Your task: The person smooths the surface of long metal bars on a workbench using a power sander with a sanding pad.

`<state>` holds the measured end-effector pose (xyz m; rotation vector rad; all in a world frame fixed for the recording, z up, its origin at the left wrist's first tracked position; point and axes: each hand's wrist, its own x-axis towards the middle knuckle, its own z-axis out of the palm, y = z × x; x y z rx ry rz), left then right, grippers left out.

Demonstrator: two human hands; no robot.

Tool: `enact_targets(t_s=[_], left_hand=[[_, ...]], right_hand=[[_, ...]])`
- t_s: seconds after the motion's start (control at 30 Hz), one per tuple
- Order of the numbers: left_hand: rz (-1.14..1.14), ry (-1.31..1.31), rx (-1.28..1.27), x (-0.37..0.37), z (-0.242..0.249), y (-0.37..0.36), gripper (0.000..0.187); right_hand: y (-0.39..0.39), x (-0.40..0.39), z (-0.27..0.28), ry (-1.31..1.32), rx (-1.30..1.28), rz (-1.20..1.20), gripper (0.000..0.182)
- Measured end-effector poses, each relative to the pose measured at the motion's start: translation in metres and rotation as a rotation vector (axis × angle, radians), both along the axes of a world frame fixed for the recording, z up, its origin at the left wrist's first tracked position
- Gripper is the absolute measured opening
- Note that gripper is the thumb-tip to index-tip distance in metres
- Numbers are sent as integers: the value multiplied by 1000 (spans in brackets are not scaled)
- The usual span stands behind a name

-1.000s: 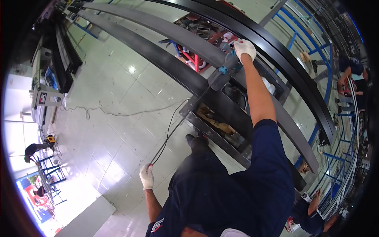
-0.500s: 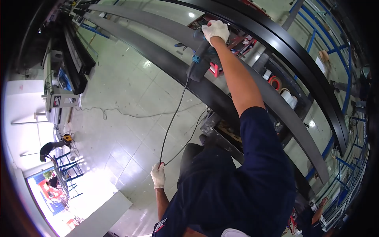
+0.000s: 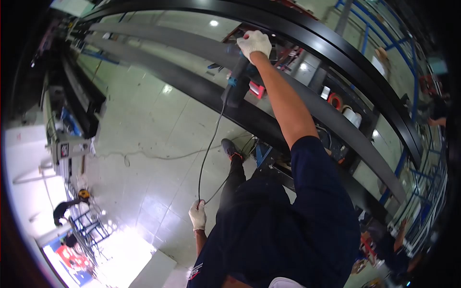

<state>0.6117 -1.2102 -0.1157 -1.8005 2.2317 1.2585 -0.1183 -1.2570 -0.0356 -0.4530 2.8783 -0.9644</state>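
My right hand (image 3: 254,45), in a white knit glove, is closed around the top end of a corded power tool (image 3: 238,71) with a dark body and teal parts. The tool is over the long grey beams; its working end is hidden. A dark pouch-like part (image 3: 235,97) hangs beside it. Low on the left, my gloved left hand (image 3: 197,215) pinches the black power cord (image 3: 210,148), which runs up to the tool and loops back toward the bench. One long grey beam (image 3: 180,42) passes beneath the tool, with a darker beam (image 3: 177,79) nearer me.
A glossy black profile (image 3: 331,45) curves across the far side. Tape rolls (image 3: 335,101) lie on a dark shelf between beams. My shoe (image 3: 231,148) is on the tiled floor near a trailing cable (image 3: 163,157). Another person (image 3: 67,209) bends at a blue frame; others are at right.
My right hand and the tool have shifted slightly left and down in view. My foot has come into sight beside the bench. The left hand still grips the cord.
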Motion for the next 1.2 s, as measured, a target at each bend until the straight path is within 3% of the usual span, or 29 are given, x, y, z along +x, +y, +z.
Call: enact_targets(t_s=[0.17, 0.33, 0.43, 0.5, 0.57, 0.63, 0.73, 0.83, 0.87, 0.93, 0.97, 1.03, 1.2], left_hand=[[-190, 60, -3, -23, -33, -80, 35], [-297, 52, -12, -82, -26, -140, 37], [-384, 132, -28, -118, -25, -146, 37], [-408, 105, -1, -139, -26, -139, 36], [-471, 121, -8, -154, -24, -123, 35], [-562, 90, 24, -166, -20, -104, 34], [-719, 115, 3, -171, -15, -77, 31], [-694, 126, 64, -170, -4, -54, 30], [-719, 161, 12, -164, -13, -54, 31], [-675, 118, 9, -156, -18, -58, 32], [-652, 102, 6, -154, -21, -61, 33], [-612, 57, 28, -148, -31, -78, 34], [-525, 111, -53, -156, -32, -122, 36]], right_hand=[[96, 19, 1, 25, 40, -94, 32], [247, 36, -4, 35, 36, -354, 39], [362, 35, -35, 143, -3, -515, 37], [432, 49, -17, 23, 79, -654, 38], [501, 60, -12, -93, -28, -789, 38], [565, 64, -21, 11, -5, -874, 37], [632, 59, -29, -53, -84, -1016, 35], [638, 62, -15, -55, -75, -1018, 35], [643, 59, -29, 86, 5, -946, 41], [623, 54, -28, 56, 177, -916, 43], [604, 53, -28, 112, 213, -883, 43], [556, 49, -16, -24, 170, -867, 43], [415, 31, -12, 71, 174, -696, 42]])
